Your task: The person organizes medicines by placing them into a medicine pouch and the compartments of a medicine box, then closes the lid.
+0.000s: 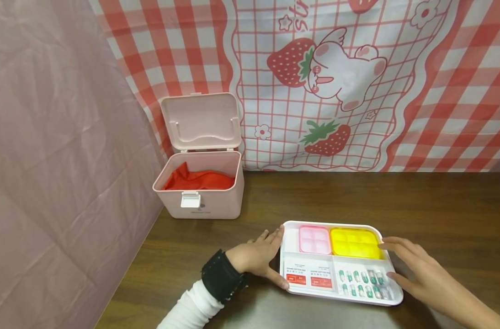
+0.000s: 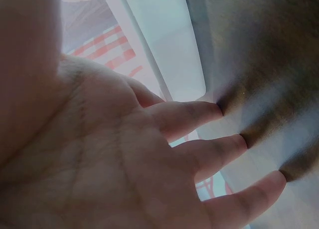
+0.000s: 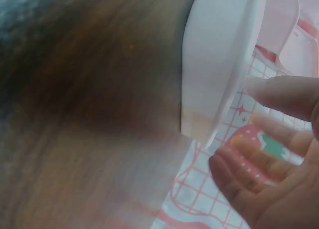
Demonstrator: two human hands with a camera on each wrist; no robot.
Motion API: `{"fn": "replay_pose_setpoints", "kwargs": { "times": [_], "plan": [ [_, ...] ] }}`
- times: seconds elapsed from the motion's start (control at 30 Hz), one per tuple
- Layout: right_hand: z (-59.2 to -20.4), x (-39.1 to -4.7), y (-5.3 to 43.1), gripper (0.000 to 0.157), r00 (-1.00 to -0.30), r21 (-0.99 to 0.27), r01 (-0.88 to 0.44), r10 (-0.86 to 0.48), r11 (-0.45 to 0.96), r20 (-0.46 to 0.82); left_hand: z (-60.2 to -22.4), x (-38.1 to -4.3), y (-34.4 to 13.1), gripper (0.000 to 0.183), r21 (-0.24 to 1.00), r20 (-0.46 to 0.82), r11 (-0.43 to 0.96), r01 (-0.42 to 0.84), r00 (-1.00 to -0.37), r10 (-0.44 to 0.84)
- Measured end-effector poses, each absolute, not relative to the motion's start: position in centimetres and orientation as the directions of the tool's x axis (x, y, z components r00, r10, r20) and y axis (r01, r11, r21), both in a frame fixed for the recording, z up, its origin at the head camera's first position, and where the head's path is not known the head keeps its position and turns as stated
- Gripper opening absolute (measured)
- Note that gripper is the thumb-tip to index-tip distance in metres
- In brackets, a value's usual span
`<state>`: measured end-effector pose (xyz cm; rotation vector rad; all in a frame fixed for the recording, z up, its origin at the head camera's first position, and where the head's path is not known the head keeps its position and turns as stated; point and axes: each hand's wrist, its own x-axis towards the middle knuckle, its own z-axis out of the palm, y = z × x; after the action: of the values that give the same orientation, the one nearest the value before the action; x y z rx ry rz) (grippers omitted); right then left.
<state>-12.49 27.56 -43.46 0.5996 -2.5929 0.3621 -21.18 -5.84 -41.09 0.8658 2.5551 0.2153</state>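
A white divided tray (image 1: 291,240) lies on the table. My left hand (image 1: 260,256) is spread along its left end, the thumb by the near corner and the fingers by the far one; in the left wrist view several fingertips rest on the tabletop beside the tray wall. At the right end, my right hand (image 1: 416,262) has its fingers extended, tips right at the rim. Inside the tray are a pink pill case (image 1: 314,239), a yellow pill case (image 1: 355,243), two cotton pad packets (image 1: 296,274) and a blister pack of green-and-white capsules (image 1: 362,283).
A pink storage box (image 1: 217,205) stands at the back left with its lid (image 1: 201,121) raised and red cloth (image 1: 202,180) inside. Behind the brown wooden table (image 1: 447,210) hangs a strawberry-print checked cloth (image 1: 266,105). A plain pink curtain (image 1: 65,160) hangs on the left.
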Motion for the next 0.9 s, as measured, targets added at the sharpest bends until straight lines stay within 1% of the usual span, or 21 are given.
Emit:
{"fn": "replay_pose_setpoints", "kwargs": {
  "times": [0.13,0.23,0.3,0.43,0.5,0.6,0.77,0.83,0.9],
  "plan": [
    [-43.4,-12.3,27.6,0.064,-0.893,-0.222,-0.360,-0.266,0.906,0.364,-41.0,-21.3,-6.0,0.122,0.300,-0.364,0.792,0.532,-0.703,0.610],
    [-43.5,-12.3,27.6,0.059,-0.937,-0.264,-0.289,-0.214,0.920,0.277,-40.7,-21.4,-6.3,0.119,0.311,-0.373,0.788,0.531,-0.694,0.615],
    [-43.8,-12.4,27.6,0.056,-0.939,-0.276,-0.282,-0.206,0.919,0.275,-40.5,-21.5,-6.4,0.115,0.310,-0.372,0.778,0.546,-0.684,0.628],
    [-44.3,-12.5,27.5,0.047,-0.914,-0.281,-0.330,-0.231,0.901,0.334,-40.0,-21.7,-6.5,0.103,0.302,-0.356,0.756,0.581,-0.667,0.655],
    [-44.4,-12.5,27.4,0.043,-0.921,-0.307,-0.327,-0.228,0.894,0.316,-39.9,-21.8,-6.4,0.097,0.298,-0.342,0.751,0.589,-0.668,0.660],
    [-44.4,-12.5,27.2,0.039,-0.945,-0.351,-0.288,-0.204,0.891,0.257,-39.9,-21.7,-6.2,0.091,0.275,-0.309,0.759,0.591,-0.693,0.652],
    [-43.9,-12.6,27.0,0.040,-0.985,-0.423,-0.170,-0.144,0.890,0.095,-40.3,-21.4,-5.5,0.074,0.233,-0.216,0.787,0.571,-0.759,0.614],
    [-43.7,-12.6,27.0,0.042,-0.991,-0.452,-0.129,-0.129,0.883,0.033,-40.5,-21.3,-5.3,0.066,0.220,-0.198,0.802,0.555,-0.780,0.594],
    [-43.6,-12.7,27.0,0.043,-0.993,-0.479,-0.108,-0.121,0.871,0.004,-40.7,-21.3,-5.1,0.061,0.217,-0.193,0.811,0.544,-0.790,0.582]
  ]
}}
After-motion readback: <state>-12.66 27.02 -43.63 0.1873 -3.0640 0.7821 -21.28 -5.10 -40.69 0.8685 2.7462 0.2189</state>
